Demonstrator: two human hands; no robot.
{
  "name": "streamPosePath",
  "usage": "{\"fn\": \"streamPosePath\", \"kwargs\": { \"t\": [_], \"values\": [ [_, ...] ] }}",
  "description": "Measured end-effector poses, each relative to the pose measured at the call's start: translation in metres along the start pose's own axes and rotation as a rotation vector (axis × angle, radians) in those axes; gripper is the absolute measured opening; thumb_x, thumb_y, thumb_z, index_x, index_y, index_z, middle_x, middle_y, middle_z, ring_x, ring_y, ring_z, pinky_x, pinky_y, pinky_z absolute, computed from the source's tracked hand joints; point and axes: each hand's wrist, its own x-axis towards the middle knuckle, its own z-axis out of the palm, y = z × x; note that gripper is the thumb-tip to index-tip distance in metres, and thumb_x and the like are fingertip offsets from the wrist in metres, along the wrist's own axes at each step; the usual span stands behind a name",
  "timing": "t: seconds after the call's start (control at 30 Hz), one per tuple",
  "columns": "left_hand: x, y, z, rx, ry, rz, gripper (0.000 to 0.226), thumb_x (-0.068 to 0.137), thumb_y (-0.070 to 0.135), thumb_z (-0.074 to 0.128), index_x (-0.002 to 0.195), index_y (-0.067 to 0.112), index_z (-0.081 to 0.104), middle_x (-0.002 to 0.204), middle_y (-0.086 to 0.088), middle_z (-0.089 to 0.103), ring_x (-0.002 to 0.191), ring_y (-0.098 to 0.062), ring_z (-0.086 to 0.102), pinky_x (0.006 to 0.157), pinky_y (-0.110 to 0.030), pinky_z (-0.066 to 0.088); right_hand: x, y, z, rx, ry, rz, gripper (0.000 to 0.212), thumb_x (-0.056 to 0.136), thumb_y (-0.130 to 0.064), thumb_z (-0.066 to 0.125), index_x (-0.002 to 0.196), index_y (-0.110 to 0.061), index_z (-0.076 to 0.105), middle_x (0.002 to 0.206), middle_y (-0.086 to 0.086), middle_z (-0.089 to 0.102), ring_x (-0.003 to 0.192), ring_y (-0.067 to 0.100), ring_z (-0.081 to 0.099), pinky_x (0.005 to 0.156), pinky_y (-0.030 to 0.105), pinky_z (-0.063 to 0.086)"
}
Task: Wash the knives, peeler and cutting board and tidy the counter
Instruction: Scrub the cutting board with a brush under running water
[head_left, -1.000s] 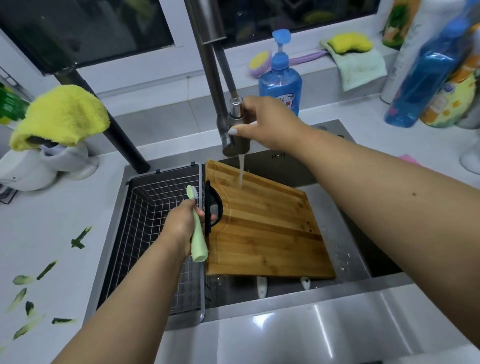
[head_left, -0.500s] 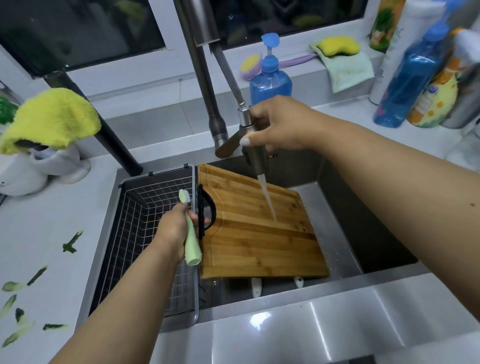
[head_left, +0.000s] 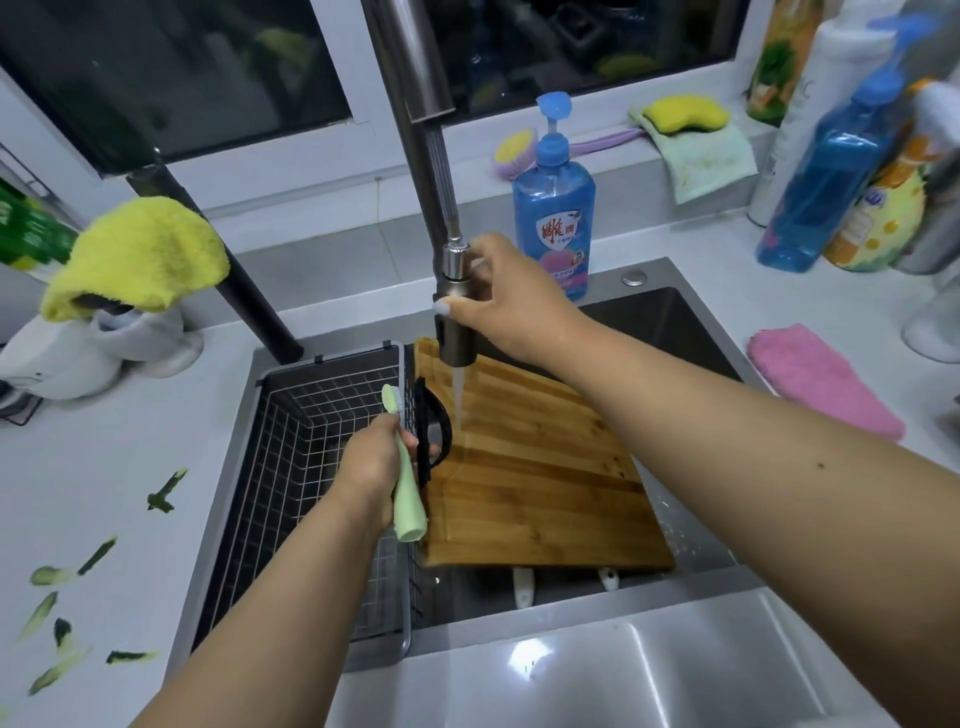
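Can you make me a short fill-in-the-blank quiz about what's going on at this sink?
1. The right hand grips the pull-out ____ head.
2. Water falls onto the wooden ____.
3. The left hand holds a pale green peeler and the board's black ____.
4. Green peelings lie on the counter ____ of the sink.

Answers: faucet; cutting board; handle; left

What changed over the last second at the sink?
The right hand pulled the spray head out of the faucet, swung the stream across the cutting board, and now aims near its black handle. The left hand kept holding the board and the green peeler.
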Motion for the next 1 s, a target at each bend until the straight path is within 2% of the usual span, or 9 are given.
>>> {"fn": "streamPosePath", "kwargs": {
  "t": [0.13, 0.23, 0.47, 0.53, 0.63, 0.73, 0.87, 0.93, 1.0],
  "values": [
    [0.004, -0.001, -0.001, -0.010, -0.017, -0.009, 0.038, 0.098, 0.029, 0.038, 0.063, 0.014, 0.042, 0.073, -0.019, 0.065, 0.056, -0.025, 0.057, 0.051, -0.028, 0.045, 0.000, 0.001, -0.007, 0.031, 0.158, 0.005, 0.045, 0.083, -0.035, 0.070, 0.117, -0.020, 0.042, 0.115, -0.005, 0.063, 0.100, 0.009, 0.061, 0.085, 0.029, 0.053],
    [0.006, -0.001, -0.001, 0.005, -0.014, -0.007, 0.039, 0.097, 0.027, 0.039, 0.061, 0.013, 0.043, 0.075, -0.019, 0.065, 0.058, -0.026, 0.057, 0.053, -0.029, 0.044, 0.004, -0.013, -0.019, 0.040, 0.248, -0.054, 0.045, 0.085, -0.034, 0.068, 0.120, -0.020, 0.044, 0.116, -0.005, 0.061, 0.099, 0.006, 0.059, 0.074, 0.013, 0.048],
    [0.003, 0.004, 0.001, 0.005, -0.065, -0.011, 0.037, 0.093, 0.019, 0.042, 0.056, 0.013, 0.044, 0.067, -0.017, 0.058, 0.065, -0.027, 0.055, 0.071, -0.039, 0.046, 0.015, -0.046, -0.033, 0.026, 0.317, -0.189, 0.045, 0.085, -0.037, 0.067, 0.119, -0.017, 0.046, 0.106, -0.006, 0.063, 0.094, 0.009, 0.061, 0.081, 0.028, 0.055],
    [0.003, 0.005, 0.001, 0.034, -0.062, -0.004, 0.044, 0.094, 0.024, 0.045, 0.052, 0.013, 0.047, 0.069, -0.018, 0.059, 0.070, -0.028, 0.057, 0.076, -0.042, 0.046, 0.020, -0.053, -0.036, 0.040, 0.352, -0.192, 0.044, 0.085, -0.039, 0.068, 0.117, -0.017, 0.047, 0.101, -0.008, 0.062, 0.086, 0.004, 0.060, 0.075, 0.020, 0.052],
    [0.005, 0.006, 0.002, 0.066, -0.076, -0.006, 0.049, 0.095, 0.029, 0.050, 0.050, 0.013, 0.054, 0.072, -0.016, 0.059, 0.073, -0.028, 0.056, 0.075, -0.037, 0.047, 0.023, -0.060, -0.039, 0.039, 0.402, -0.187, 0.046, 0.083, -0.040, 0.069, 0.115, -0.017, 0.046, 0.093, -0.012, 0.060, 0.076, -0.002, 0.056, 0.062, 0.005, 0.044],
    [0.003, 0.009, 0.005, 0.092, -0.124, -0.032, 0.042, 0.095, 0.030, 0.053, 0.059, 0.010, 0.061, 0.073, -0.010, 0.058, 0.067, -0.024, 0.053, 0.069, -0.034, 0.049, 0.016, -0.053, -0.036, 0.118, 0.398, -0.181, 0.048, 0.084, -0.042, 0.067, 0.115, -0.015, 0.043, 0.096, -0.007, 0.062, 0.082, 0.001, 0.058, 0.068, 0.009, 0.047],
    [0.007, 0.012, 0.007, 0.145, -0.154, -0.082, 0.034, 0.093, 0.032, 0.057, 0.076, 0.007, 0.072, 0.076, -0.008, 0.060, 0.072, -0.023, 0.057, 0.067, -0.035, 0.054, -0.014, 0.001, -0.008, 0.197, 0.442, 0.030, 0.025, 0.097, -0.046, 0.041, 0.099, -0.021, 0.042, 0.085, -0.005, 0.054, 0.078, 0.009, 0.056, 0.068, 0.024, 0.046],
    [0.010, 0.011, 0.008, 0.154, -0.148, -0.092, 0.029, 0.091, 0.034, 0.061, 0.079, 0.009, 0.071, 0.075, -0.006, 0.059, 0.070, -0.020, 0.056, 0.065, -0.032, 0.051, -0.036, 0.032, 0.014, 0.187, 0.439, 0.235, 0.028, 0.099, -0.045, 0.032, 0.094, -0.020, 0.044, 0.081, -0.003, 0.054, 0.075, 0.013, 0.057, 0.066, 0.030, 0.047],
    [0.015, 0.010, 0.009, 0.168, -0.123, -0.086, 0.028, 0.089, 0.035, 0.064, 0.074, 0.012, 0.063, 0.072, -0.005, 0.059, 0.065, -0.019, 0.055, 0.061, -0.029, 0.047, -0.053, 0.052, 0.037, 0.134, 0.221, 0.411, 0.034, 0.099, -0.047, 0.030, 0.093, -0.019, 0.048, 0.078, -0.003, 0.055, 0.071, 0.015, 0.055, 0.065, 0.036, 0.048]
  ]
}}
